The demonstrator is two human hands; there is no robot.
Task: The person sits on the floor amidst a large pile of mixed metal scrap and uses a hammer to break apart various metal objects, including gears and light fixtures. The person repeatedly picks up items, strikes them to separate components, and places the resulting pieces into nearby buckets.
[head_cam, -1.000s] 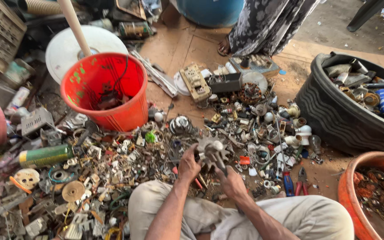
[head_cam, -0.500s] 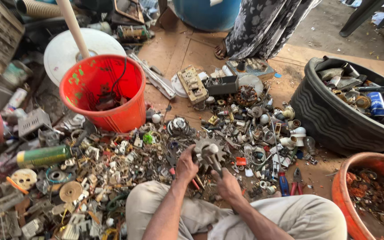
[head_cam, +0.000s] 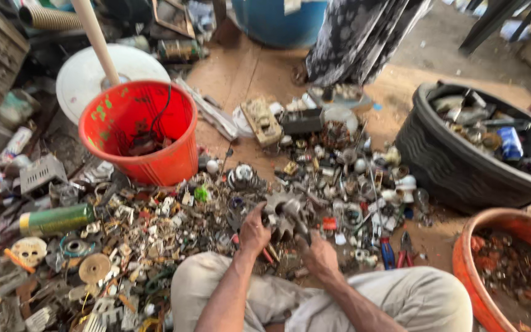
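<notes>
Both hands clamp one grey metal gear wheel, left hand on its near-left edge, right hand underneath, lifting it just above the scrap heap in front of the knees, probably for a closer look; toothed, dull, greasy-looking; red plastic bucket behind, black tub at right.

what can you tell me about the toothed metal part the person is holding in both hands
The toothed metal part looks like a dull grey, grimy gear-like piece with blunt teeth round its edge; finer detail is blurred. It is held just above the scrap pile of small metal bits, in front of the person's knees. The left hand grips its left side and the right hand its lower right. It looks worn, not shiny.
</notes>
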